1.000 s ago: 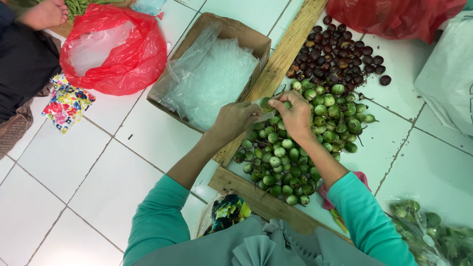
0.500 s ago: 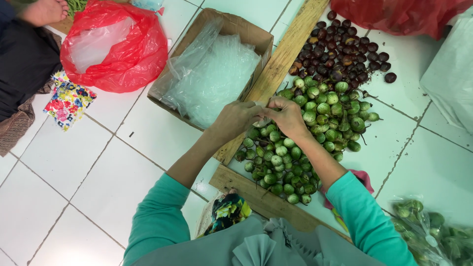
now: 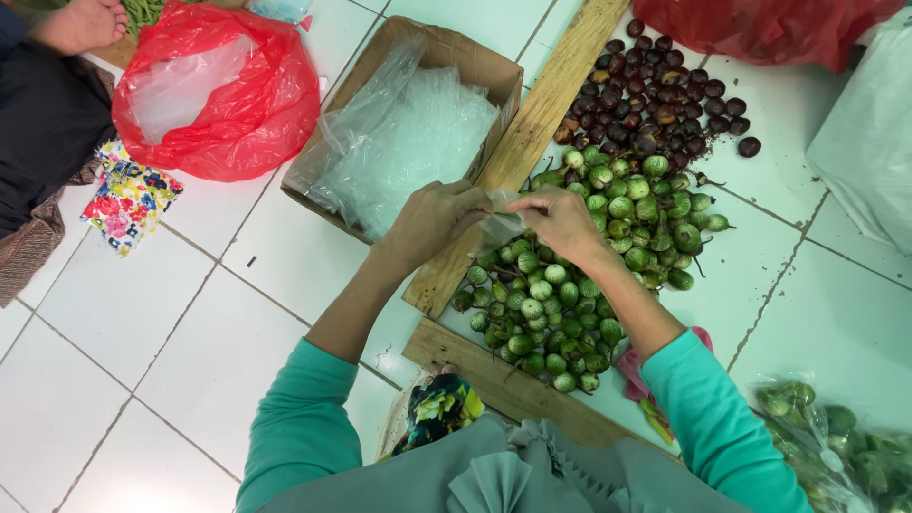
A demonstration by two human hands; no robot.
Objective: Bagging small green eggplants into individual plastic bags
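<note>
Head view, looking straight down at a white tiled floor: the person's left hand [image 3: 432, 220] and right hand [image 3: 562, 220] meet above a heap of small green round eggplants [image 3: 560, 304], and between them they hold a small clear plastic bag [image 3: 501, 226]; the left hand's fingers are curled and pinched on the bag's left edge, the right hand's fingers pinched on its right edge, so the film is stretched across the gap between the two hands; the bag hangs just above the near end of the green heap, its long axis running roughly left to right from one hand to the other; both hands are equally at the bag, while the right hand sits nearer the bulk of the eggplants, which lie below and to its right; a wooden plank [image 3: 532, 133] runs diagonally under the hands, and a second plank [image 3: 494, 380] lies nearer the person; left of the first plank a cardboard box [image 3: 446, 47] holds a stack of clear bags [image 3: 408, 142]; beyond the green heap lie dark purple round fruits [image 3: 665, 104]; a red plastic bag [image 3: 228, 95] sits at the upper left, near another person's bare foot [image 3: 81, 24].
</note>
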